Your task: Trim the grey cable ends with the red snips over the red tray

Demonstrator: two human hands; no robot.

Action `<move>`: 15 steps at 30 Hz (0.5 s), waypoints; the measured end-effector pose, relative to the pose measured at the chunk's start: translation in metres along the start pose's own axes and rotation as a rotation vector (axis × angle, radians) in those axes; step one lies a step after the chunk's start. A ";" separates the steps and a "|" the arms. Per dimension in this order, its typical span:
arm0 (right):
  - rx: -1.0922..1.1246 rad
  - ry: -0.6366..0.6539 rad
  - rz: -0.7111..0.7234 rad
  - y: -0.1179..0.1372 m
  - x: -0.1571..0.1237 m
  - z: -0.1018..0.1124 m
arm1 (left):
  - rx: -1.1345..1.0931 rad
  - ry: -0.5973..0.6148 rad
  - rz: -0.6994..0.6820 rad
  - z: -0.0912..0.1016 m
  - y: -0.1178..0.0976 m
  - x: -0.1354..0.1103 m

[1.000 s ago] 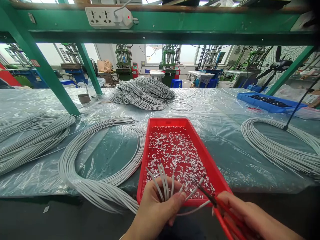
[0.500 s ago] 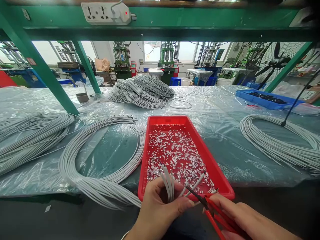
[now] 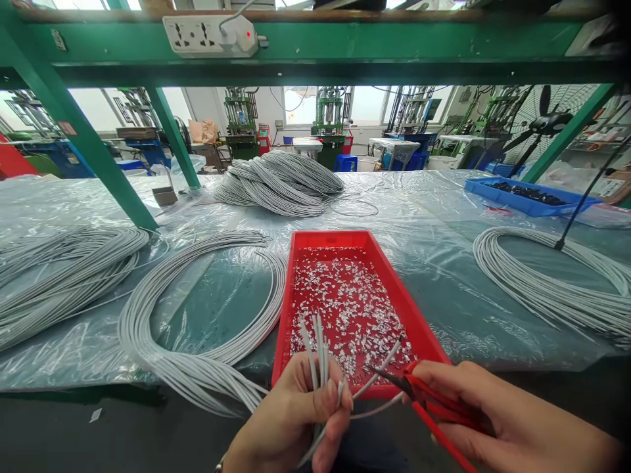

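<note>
The left hand (image 3: pixel 290 420) is at the bottom middle of the view, its fingers curled tight around a small bunch of grey wire ends (image 3: pixel 318 345), with the thumb pressed across them; most of the ends stand up just over the near edge of the red tray (image 3: pixel 284 309), and one slants out to the right. The right hand (image 3: pixel 497 420) is closed around the red handles of a pair of cutters (image 3: pixel 394 382), whose dark blades point left and meet that slanting wire end, though I cannot tell whether they bite on it. Another thin wire runs below, between the two hands. The tray lies on a bench covered with clear plastic sheet (image 3: pixel 444 217), and its floor is strewn with short pale wire scraps (image 3: pixel 345 295). Just left of the tray lies a grey wire coil (image 3: pixel 197 371) whose strands run down towards the left hand. Further bundles lie at the far left (image 3: pixel 59 276), the far middle (image 3: pixel 280 180) and the right (image 3: pixel 542 295). A blue tray (image 3: pixel 527 197) stands at the back right, and a white power strip (image 3: pixel 211 33) sits on the green frame (image 3: pixel 98 151) above
</note>
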State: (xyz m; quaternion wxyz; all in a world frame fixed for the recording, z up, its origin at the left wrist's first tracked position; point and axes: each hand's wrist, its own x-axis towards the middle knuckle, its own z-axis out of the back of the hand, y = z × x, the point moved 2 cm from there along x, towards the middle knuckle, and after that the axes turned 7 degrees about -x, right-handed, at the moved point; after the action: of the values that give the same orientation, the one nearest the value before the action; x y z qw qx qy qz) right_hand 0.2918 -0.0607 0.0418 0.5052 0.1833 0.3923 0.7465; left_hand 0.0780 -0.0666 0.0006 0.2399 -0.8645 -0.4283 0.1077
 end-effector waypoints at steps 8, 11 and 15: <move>0.781 0.141 0.108 0.032 0.039 -0.037 | 0.356 -0.071 -0.126 -0.001 0.010 0.004; 0.875 0.108 0.122 0.026 0.043 -0.044 | 0.459 -0.148 -0.137 -0.002 0.009 0.003; 1.171 0.266 0.070 0.020 0.040 -0.057 | 0.494 -0.127 -0.089 -0.006 0.006 0.005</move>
State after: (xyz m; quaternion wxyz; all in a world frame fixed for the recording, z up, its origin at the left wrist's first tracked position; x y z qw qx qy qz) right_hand 0.2244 -0.0510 0.0165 0.2418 0.3489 0.7919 0.4391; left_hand 0.0872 -0.0677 0.0034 0.4208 -0.7516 -0.4407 0.2525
